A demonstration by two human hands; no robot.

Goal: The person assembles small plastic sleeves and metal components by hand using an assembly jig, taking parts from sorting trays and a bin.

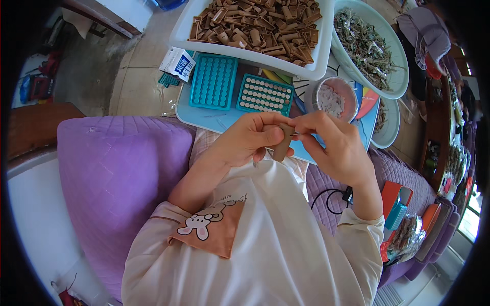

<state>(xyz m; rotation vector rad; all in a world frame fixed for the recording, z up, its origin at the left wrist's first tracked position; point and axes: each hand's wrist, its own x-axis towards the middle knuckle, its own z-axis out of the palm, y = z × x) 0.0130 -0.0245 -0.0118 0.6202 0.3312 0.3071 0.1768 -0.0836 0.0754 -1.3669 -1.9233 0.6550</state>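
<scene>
Grip of left hand (252,136) closed around brown tube-shaped piece (282,146), above lap near light-blue table (202,120); right hand (334,140) at piece's upper edge, cannot tell whether holding anything.

We see a beige tiled floor (133,84), a brown wooden surface (38,127) at left, a plump purple quilted cushion (120,168), and a bright, pale window (470,218) at far right.
</scene>
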